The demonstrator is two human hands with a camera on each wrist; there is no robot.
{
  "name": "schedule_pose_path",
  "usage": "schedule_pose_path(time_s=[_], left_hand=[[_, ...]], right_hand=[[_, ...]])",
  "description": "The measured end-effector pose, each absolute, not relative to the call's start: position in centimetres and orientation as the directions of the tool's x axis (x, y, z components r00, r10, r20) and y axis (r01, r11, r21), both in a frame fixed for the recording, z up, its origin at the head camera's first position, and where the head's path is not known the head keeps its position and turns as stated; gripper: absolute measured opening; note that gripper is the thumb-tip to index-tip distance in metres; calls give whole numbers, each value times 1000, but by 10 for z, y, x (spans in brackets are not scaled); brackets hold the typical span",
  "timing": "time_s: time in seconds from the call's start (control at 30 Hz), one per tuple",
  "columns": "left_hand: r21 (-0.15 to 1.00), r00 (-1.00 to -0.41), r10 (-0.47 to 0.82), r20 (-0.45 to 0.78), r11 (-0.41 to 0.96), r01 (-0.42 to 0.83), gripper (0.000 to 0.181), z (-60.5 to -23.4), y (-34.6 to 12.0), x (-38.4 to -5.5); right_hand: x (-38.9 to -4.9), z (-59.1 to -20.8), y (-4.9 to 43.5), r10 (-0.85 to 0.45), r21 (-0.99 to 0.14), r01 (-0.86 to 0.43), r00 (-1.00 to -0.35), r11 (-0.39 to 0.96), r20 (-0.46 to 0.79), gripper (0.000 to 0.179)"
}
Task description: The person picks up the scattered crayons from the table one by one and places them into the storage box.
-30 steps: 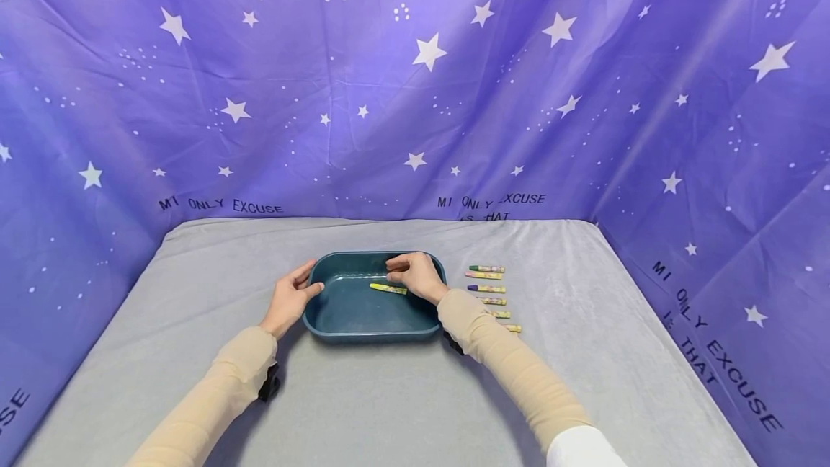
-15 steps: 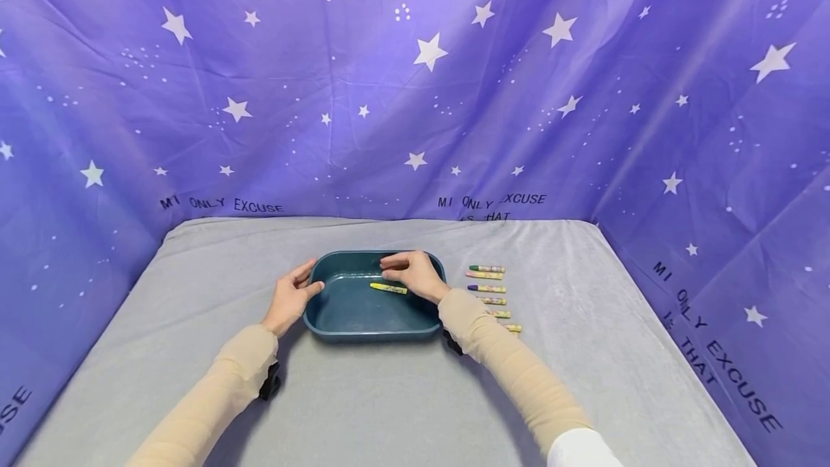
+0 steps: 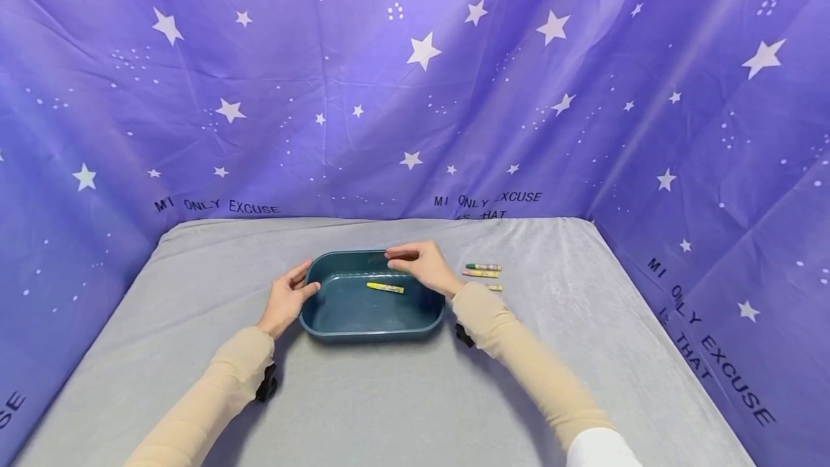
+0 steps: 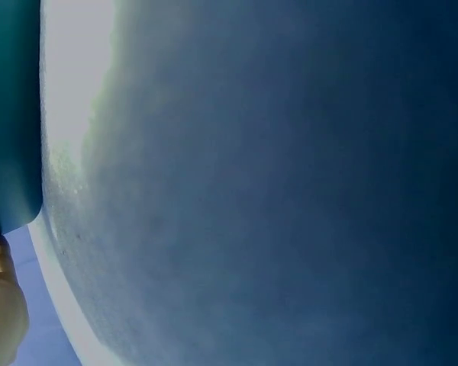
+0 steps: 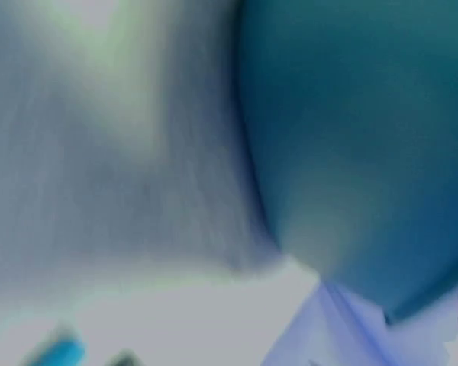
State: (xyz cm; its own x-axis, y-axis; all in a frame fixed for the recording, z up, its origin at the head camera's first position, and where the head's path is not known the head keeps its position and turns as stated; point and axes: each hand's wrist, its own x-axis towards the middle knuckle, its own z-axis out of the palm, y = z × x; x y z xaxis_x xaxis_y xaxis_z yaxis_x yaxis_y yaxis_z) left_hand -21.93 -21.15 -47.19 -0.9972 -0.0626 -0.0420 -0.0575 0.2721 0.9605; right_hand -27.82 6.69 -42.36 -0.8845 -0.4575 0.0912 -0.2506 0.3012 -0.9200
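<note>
A dark teal plastic basin (image 3: 350, 314) stands on the cloth-covered table, with one yellow crayon (image 3: 385, 288) lying on its floor. My left hand (image 3: 288, 301) grips the basin's left rim, thumb over the inside and the other fingers outside. In the left wrist view, part of that hand (image 4: 4, 313) shows beside the basin wall (image 4: 11, 114). Over the basin's back right corner is my right hand (image 3: 424, 265), its fingers fairly straight and nothing visible in them. The right wrist view is blurred and mostly shows the basin's outer wall (image 5: 351, 152).
Right of the basin lie a green crayon (image 3: 483, 267), a pinkish crayon (image 3: 480, 274) and a crayon end (image 3: 495, 287) peeking out past the right sleeve (image 3: 519, 352). The sleeve covers the table below them. Purple star-printed cloth (image 3: 363, 56) hangs around the grey table (image 3: 363, 409).
My right hand has risen and drawn right, away from the yellow crayon. Its forearm now covers the lower crayons of the row. The left hand keeps its hold on the basin.
</note>
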Motion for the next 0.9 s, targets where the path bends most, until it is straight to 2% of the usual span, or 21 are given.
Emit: schedule_pose_path(time_s=[0.2, 0.43, 0.77, 0.9], left_hand=[[964, -997, -61, -45, 259, -59, 59, -471, -212, -220], [962, -997, -57, -47, 266, -60, 59, -473, -212, -221], [963, -997, -57, -47, 263, -60, 59, -474, -211, -222], [963, -997, -57, -56, 262, -69, 59, -475, -212, -221]], right_hand=[[-280, -402, 106, -383, -912, -293, -907, 286, 172, 30], [-291, -395, 165, -292, -912, -320, -925, 257, 243, 32], [-311, -430, 216, -273, -844, -207, -959, 495, 75, 31], [-315, -446, 226, -272, -817, -185, -962, 545, 37, 31]])
